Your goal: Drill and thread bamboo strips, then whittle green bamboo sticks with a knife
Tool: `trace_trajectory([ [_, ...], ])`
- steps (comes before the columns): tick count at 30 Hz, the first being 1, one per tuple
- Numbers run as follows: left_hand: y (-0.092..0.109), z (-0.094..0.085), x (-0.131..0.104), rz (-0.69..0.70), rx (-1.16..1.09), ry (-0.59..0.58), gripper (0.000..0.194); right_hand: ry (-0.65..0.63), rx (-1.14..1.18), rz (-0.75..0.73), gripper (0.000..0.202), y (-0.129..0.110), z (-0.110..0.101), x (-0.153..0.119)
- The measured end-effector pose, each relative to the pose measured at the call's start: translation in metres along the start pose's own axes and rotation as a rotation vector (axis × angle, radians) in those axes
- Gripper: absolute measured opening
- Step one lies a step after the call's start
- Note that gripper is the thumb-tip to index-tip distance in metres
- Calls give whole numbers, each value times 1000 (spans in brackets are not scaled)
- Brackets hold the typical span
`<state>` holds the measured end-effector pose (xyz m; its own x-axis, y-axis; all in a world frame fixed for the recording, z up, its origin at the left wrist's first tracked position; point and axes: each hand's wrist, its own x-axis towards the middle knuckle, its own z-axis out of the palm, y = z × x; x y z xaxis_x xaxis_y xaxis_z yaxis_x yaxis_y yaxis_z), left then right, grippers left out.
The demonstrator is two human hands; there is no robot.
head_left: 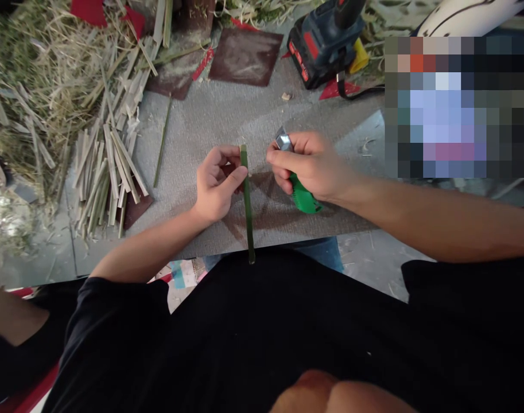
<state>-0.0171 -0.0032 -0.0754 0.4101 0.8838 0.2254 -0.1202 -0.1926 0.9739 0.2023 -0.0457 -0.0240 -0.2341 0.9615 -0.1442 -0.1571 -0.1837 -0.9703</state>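
Left hand (218, 184) first: thumb and fingers pinched narrow on the green stick (248, 215), gripping it near its far end! And there's the stick itself, lengthwise to the person, its near end reaching past the table (197, 129) edge in this view, over the black shirt (262, 321). Right of the stick, the right hand (311, 163) has its fingers wrapped round a green-handled knife (305, 195), metal tip facing away from the person, and there's a gap between tip and stick. Out wider now: left of the stick, one thin strip (162, 149) lies alone, and past it a fanned heap of pale strips (104, 178). Farther left of the stick, a big tangle of shavings (16, 69)! Beyond the stick's far end, a brown square sheet (247, 57) lies flat; beyond and to the stick's right, a dark cordless tool (319, 43), with a red scrap (339, 90) close by.
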Motion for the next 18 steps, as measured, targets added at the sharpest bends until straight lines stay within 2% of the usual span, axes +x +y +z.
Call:
trace_trajectory([
  [5, -10, -3, 4, 57, -12, 91, 42, 33, 19, -13, 45, -3, 1, 0],
  [10, -19, -8, 9, 64, -2, 156, 47, 98, 51, -17, 54, -4, 0, 2],
  [16, -27, -14, 10, 67, 30, 174, 53, 203, 103, -34, 66, 1, -7, 10],
  [18, -28, -15, 9, 75, 18, 175, 53, 204, 117, -23, 63, 2, -7, 11],
])
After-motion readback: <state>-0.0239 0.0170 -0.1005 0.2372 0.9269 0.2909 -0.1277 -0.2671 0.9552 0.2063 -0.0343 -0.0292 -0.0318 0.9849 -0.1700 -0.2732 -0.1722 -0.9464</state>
